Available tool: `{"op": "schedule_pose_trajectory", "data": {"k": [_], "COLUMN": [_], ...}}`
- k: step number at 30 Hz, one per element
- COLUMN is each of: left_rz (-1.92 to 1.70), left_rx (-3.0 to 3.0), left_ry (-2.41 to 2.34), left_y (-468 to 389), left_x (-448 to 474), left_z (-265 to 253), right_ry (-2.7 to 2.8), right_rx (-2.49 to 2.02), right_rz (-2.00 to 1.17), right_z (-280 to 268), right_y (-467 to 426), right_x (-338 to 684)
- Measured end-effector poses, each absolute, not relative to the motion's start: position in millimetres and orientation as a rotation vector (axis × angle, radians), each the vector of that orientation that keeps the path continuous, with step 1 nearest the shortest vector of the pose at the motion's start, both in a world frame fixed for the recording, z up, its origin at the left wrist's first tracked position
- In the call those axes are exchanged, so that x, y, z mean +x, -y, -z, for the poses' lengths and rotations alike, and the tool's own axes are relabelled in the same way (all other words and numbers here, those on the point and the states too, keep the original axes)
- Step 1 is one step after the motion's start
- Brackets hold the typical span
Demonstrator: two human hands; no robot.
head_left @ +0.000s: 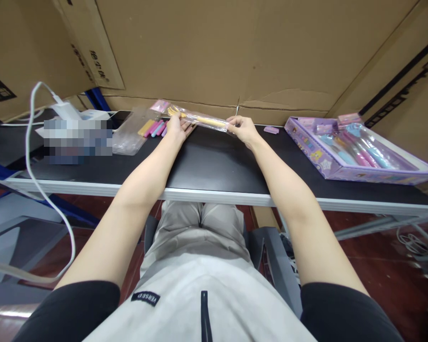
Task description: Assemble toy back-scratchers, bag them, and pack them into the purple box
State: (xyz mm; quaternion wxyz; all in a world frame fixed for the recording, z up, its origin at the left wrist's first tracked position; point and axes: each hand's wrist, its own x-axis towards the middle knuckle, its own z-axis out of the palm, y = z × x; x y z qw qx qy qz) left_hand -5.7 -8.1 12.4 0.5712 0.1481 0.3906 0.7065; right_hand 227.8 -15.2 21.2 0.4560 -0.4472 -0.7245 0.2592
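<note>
Above the black table, both hands hold a long yellow stick-shaped item in a clear plastic sleeve (205,120). It lies nearly level, its right end a little lower. My left hand (176,127) supports the left end, thumb on top and some fingers stretched out beneath. The yellow item looks wider and shaped there, and a pink header card (160,105) sticks out past it. My right hand (243,130) pinches the sleeve's right end between thumb and fingers. Just behind my left hand, several coloured sticks (153,128) in yellow, pink, blue and purple lie side by side.
A purple open box (378,176) with several bagged coloured items stands at the right. A small pink-purple piece (271,129) lies near the cardboard wall (257,57). Clear plastic bags (130,137) lie at left, near a white charger (67,111) whose cable (30,142) hangs over the table edge.
</note>
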Motion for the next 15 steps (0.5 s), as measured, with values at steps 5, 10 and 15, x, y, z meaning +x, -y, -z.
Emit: {"op": "schedule_pose_trajectory", "data": {"k": [5, 10, 15], "left_rz": [-1.57, -1.529, -1.534], "left_rx": [0.393, 0.419, 0.501], "left_ry": [-0.915, -0.951, -1.038], "left_y": [13, 15, 12], "left_x": [-1, 5, 15], "left_z": [-17, -19, -14], "right_ry": [1.75, 1.718, 1.856], "right_rx": [-1.111, -1.202, -1.2], "right_rz": [-0.651, -0.527, -0.273], "right_z": [-19, -16, -20], "right_y": [5, -14, 0], "right_x": [236, 242, 230]}}
